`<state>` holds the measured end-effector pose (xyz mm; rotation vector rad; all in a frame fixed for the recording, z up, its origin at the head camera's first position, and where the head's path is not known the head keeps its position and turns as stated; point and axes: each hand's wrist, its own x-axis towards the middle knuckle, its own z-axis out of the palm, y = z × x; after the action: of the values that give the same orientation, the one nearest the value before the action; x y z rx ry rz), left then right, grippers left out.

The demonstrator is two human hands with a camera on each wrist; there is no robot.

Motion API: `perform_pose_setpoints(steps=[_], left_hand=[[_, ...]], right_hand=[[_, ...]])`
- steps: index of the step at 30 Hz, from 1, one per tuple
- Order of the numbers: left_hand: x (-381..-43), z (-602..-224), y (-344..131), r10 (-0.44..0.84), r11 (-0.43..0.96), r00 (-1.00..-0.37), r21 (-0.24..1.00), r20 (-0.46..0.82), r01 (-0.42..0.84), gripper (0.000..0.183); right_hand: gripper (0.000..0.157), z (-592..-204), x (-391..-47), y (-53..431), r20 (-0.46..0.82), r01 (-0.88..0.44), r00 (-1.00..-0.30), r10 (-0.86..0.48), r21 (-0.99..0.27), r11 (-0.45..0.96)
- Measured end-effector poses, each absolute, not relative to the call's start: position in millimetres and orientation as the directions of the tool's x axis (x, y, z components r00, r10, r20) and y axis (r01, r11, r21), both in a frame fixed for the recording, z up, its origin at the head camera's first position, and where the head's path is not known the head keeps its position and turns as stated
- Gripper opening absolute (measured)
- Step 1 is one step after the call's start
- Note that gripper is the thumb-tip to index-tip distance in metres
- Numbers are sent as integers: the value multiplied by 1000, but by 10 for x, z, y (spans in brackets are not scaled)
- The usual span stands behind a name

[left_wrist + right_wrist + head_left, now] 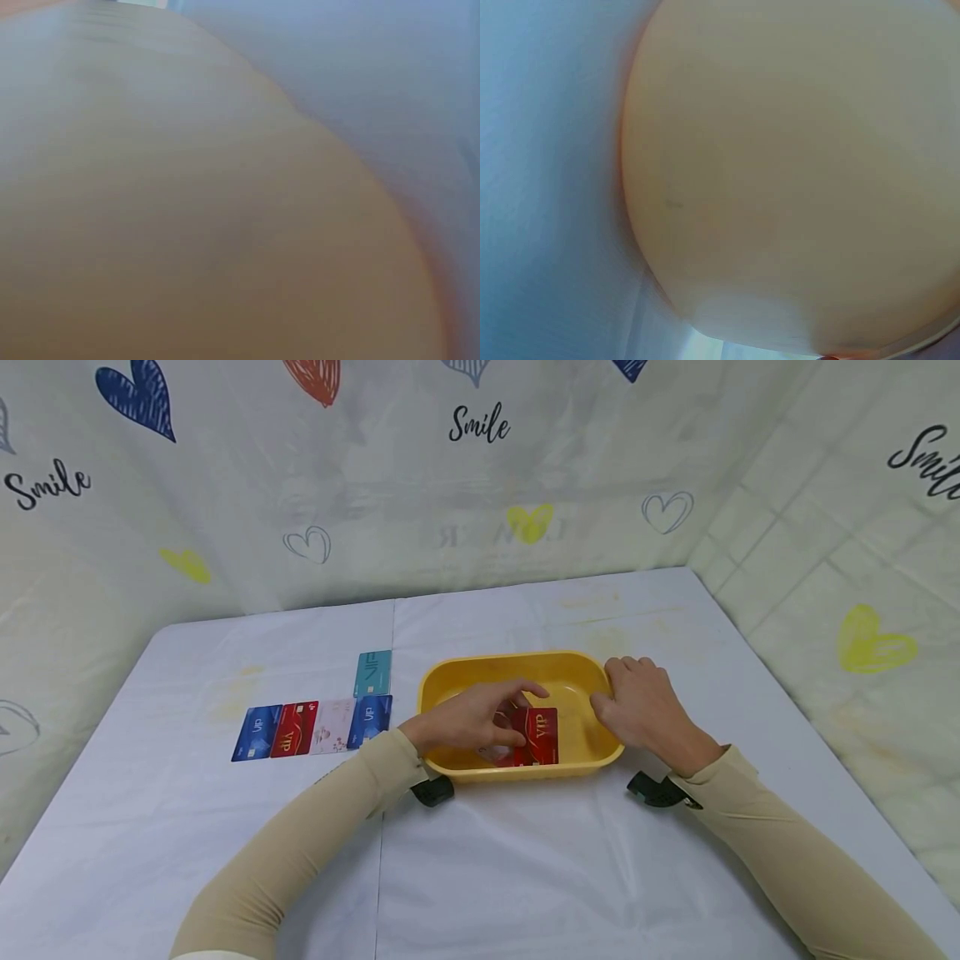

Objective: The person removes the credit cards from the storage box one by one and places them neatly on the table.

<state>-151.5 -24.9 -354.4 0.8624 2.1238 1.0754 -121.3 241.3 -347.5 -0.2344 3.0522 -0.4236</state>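
Observation:
A yellow plastic tray (517, 774) stands on the table. My left hand (468, 714) reaches in over its left rim, thumb and index finger apart above the cards inside. A red VIP card (542, 737) lies by the fingertips, partly covered by the hand. Next to it a paler card (495, 752) shows under the thumb. My right hand (645, 706) grips the tray's right rim, thumb on the inner side. In both wrist views a blurred tan curved surface takes up most of the picture, and the fingers' work is hidden there.
Left of the tray, a row on the white table (525, 877) holds a blue card (257, 733), a red card (294, 729), a pale flowered card (332, 727) and another blue card (370, 721). A teal card (372, 672) lies just behind the row's right end.

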Motion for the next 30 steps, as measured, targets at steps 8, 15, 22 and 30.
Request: perform_pose_setpoints(steps=[8, 15, 22, 30], left_hand=[[-1512, -3539, -249, 759, 460, -615, 846, -215, 272, 50], [-1506, -3523, -261, 762, 468, -610, 837, -219, 284, 49], [-1498, -3521, -263, 760, 456, -617, 843, -202, 286, 42], [-1513, -3528, -267, 758, 440, -631, 844, -167, 306, 35]], right_hand=[[40, -3478, -1213, 2419, -23, -147, -987, -160, -278, 949], [38, -3485, -1223, 2429, -27, -147, -987, -161, -279, 949], [40, -3498, -1224, 2435, -27, -144, -987, -158, -278, 950], [35, -3486, -1226, 2435, -25, -154, -985, -168, -287, 945]])
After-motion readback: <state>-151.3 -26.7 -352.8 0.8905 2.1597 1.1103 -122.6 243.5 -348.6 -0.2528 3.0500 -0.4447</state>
